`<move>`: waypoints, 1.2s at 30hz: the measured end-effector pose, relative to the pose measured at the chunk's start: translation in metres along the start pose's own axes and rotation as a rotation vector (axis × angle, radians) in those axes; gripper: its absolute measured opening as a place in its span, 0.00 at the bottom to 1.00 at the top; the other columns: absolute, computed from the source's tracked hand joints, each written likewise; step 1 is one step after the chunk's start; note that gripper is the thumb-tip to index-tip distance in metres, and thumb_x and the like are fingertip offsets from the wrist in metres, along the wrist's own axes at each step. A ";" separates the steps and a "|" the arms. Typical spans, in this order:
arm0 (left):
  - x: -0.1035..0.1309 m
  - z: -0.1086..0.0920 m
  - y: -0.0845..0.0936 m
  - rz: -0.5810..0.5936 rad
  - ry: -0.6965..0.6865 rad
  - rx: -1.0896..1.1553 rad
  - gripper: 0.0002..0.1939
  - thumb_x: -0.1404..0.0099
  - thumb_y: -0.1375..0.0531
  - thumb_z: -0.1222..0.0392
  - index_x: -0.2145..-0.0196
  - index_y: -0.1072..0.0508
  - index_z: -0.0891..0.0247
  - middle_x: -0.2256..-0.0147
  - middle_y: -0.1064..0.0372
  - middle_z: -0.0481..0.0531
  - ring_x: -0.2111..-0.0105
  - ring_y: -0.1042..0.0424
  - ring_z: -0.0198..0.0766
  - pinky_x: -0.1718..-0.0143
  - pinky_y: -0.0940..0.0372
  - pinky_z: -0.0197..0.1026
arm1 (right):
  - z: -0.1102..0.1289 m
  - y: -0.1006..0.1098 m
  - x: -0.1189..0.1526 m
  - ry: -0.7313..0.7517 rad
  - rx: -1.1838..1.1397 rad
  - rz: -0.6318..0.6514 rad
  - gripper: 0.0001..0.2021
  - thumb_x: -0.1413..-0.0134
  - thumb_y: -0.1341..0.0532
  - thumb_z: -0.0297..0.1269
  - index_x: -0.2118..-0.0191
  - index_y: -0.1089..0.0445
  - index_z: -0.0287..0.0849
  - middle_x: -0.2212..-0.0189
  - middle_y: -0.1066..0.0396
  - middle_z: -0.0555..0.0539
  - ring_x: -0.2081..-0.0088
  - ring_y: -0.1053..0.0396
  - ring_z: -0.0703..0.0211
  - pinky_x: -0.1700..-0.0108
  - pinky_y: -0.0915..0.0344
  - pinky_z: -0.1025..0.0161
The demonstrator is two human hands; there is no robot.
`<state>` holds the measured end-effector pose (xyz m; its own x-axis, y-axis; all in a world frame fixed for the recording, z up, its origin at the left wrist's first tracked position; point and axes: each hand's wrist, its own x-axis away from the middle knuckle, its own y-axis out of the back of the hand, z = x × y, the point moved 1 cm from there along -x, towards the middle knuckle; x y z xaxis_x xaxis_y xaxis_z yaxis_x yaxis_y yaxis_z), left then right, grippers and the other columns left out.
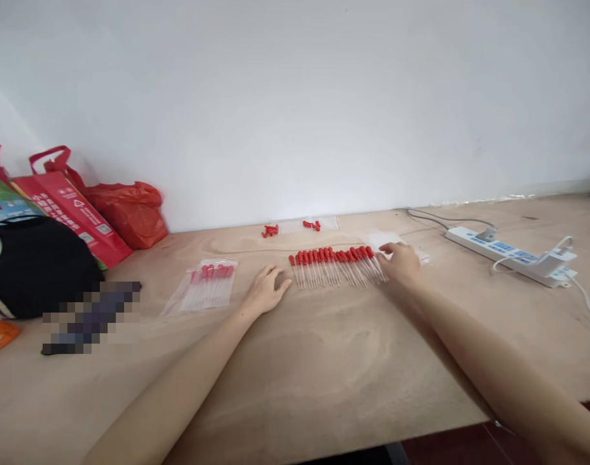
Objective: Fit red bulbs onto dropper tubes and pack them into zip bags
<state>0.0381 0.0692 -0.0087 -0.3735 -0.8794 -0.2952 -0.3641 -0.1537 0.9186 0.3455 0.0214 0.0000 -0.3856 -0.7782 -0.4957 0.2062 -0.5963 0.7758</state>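
Note:
A row of droppers (pixel 331 261) lies side by side on the wooden table, red rubber bulbs toward the wall and clear thin tubes toward me. My left hand (pixel 269 289) rests on the table just left of the row, thumb apart from the bent fingers, holding nothing. At the other end, my right hand (pixel 400 261) is beside the last droppers, its thumb and fingers apart and curved; whether it touches them I cannot tell. To the left, a clear zip bag (pixel 212 284) holds several more red-bulbed droppers.
Loose red bulbs (pixel 270 230) and a clear bag (pixel 329 223) with red bulbs lie near the wall. A white power strip (pixel 510 255) with plugs and cables is at right. Red bags (pixel 127 210) and a black bag (pixel 42 265) crowd the left, beside a pixelated dark object (pixel 94 320).

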 end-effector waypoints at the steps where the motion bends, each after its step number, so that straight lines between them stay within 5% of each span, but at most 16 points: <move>1: 0.001 0.000 0.001 0.009 -0.002 0.005 0.19 0.39 0.49 0.51 0.54 0.34 0.65 0.50 0.40 0.58 0.49 0.41 0.45 0.49 0.46 0.46 | -0.012 -0.001 -0.008 -0.053 0.054 0.000 0.15 0.55 0.46 0.39 0.61 0.31 0.39 0.63 0.31 0.40 0.58 0.38 0.47 0.59 0.43 0.54; 5: 0.001 0.000 0.004 0.023 -0.012 0.021 0.18 0.39 0.49 0.53 0.55 0.34 0.65 0.52 0.39 0.57 0.51 0.39 0.45 0.49 0.45 0.46 | -0.042 -0.012 -0.022 -0.013 0.154 0.153 0.24 0.58 0.45 0.41 0.52 0.36 0.43 0.52 0.36 0.42 0.51 0.41 0.46 0.51 0.51 0.45; 9: 0.001 0.000 0.004 0.022 -0.018 0.035 0.18 0.39 0.49 0.53 0.56 0.34 0.66 0.53 0.37 0.58 0.52 0.38 0.45 0.50 0.44 0.46 | -0.045 -0.021 -0.018 -0.021 0.194 0.227 0.19 0.55 0.48 0.38 0.55 0.33 0.46 0.55 0.32 0.44 0.55 0.37 0.48 0.50 0.55 0.41; 13: 0.003 0.000 0.004 0.008 -0.028 0.045 0.17 0.40 0.48 0.54 0.57 0.33 0.65 0.54 0.37 0.57 0.52 0.38 0.45 0.50 0.43 0.47 | -0.046 -0.025 -0.019 0.004 0.207 0.128 0.14 0.52 0.50 0.33 0.66 0.28 0.41 0.66 0.28 0.41 0.62 0.32 0.50 0.56 0.44 0.51; 16: 0.008 0.001 0.006 -0.010 -0.029 0.051 0.16 0.40 0.48 0.54 0.57 0.34 0.65 0.54 0.38 0.57 0.52 0.39 0.45 0.50 0.44 0.47 | -0.044 -0.020 -0.024 0.006 0.195 0.088 0.14 0.49 0.52 0.31 0.65 0.29 0.37 0.68 0.29 0.38 0.63 0.32 0.49 0.62 0.40 0.56; 19: 0.017 0.002 0.012 -0.069 -0.035 0.064 0.18 0.40 0.48 0.54 0.54 0.37 0.65 0.52 0.39 0.58 0.50 0.42 0.45 0.48 0.46 0.47 | -0.026 -0.006 -0.020 0.063 0.026 -0.164 0.15 0.45 0.54 0.32 0.62 0.32 0.37 0.66 0.30 0.38 0.59 0.34 0.51 0.58 0.40 0.56; 21: 0.025 0.002 0.017 -0.171 -0.066 0.096 0.20 0.40 0.48 0.55 0.51 0.40 0.65 0.52 0.40 0.58 0.49 0.43 0.44 0.48 0.46 0.47 | -0.001 0.003 -0.003 0.267 -0.229 -0.345 0.13 0.45 0.53 0.33 0.63 0.32 0.41 0.67 0.29 0.41 0.59 0.34 0.54 0.53 0.41 0.56; 23: 0.034 0.001 0.022 -0.318 -0.109 0.145 0.21 0.38 0.50 0.55 0.49 0.43 0.65 0.51 0.41 0.59 0.49 0.43 0.43 0.47 0.47 0.47 | 0.032 0.009 0.022 0.560 -0.462 -0.302 0.11 0.44 0.52 0.31 0.64 0.32 0.45 0.69 0.29 0.45 0.61 0.33 0.58 0.51 0.41 0.57; 27: 0.053 -0.003 0.038 -0.620 -0.163 0.261 0.20 0.36 0.56 0.58 0.47 0.47 0.66 0.49 0.45 0.60 0.46 0.47 0.44 0.45 0.51 0.49 | 0.089 0.009 0.077 1.164 -0.668 0.133 0.12 0.44 0.52 0.30 0.59 0.33 0.44 0.65 0.29 0.47 0.60 0.33 0.61 0.50 0.40 0.57; 30: 0.064 -0.008 0.052 -0.733 -0.191 0.318 0.18 0.35 0.57 0.58 0.48 0.45 0.63 0.50 0.44 0.58 0.47 0.45 0.43 0.45 0.50 0.50 | 0.104 0.007 0.097 1.297 -0.692 0.333 0.14 0.44 0.53 0.28 0.60 0.32 0.42 0.67 0.28 0.46 0.61 0.32 0.63 0.51 0.39 0.60; 33: 0.067 -0.016 0.059 -0.562 -0.254 0.244 0.15 0.37 0.52 0.58 0.53 0.39 0.60 0.53 0.39 0.55 0.49 0.42 0.43 0.46 0.48 0.49 | 0.102 0.008 0.098 1.265 -0.706 0.487 0.14 0.44 0.54 0.27 0.63 0.32 0.43 0.68 0.27 0.48 0.62 0.31 0.64 0.50 0.40 0.61; 36: 0.068 -0.021 0.053 -0.094 -0.387 0.141 0.20 0.38 0.50 0.53 0.49 0.39 0.58 0.46 0.44 0.53 0.45 0.48 0.45 0.45 0.50 0.50 | 0.095 0.014 0.094 1.162 -0.761 0.617 0.10 0.44 0.50 0.31 0.61 0.32 0.43 0.66 0.28 0.47 0.62 0.32 0.64 0.52 0.39 0.61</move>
<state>0.0115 -0.0084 0.0253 -0.6162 -0.6260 -0.4779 -0.5152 -0.1385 0.8458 0.2267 -0.0414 0.0009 0.7574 -0.4383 -0.4839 0.6060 0.1961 0.7709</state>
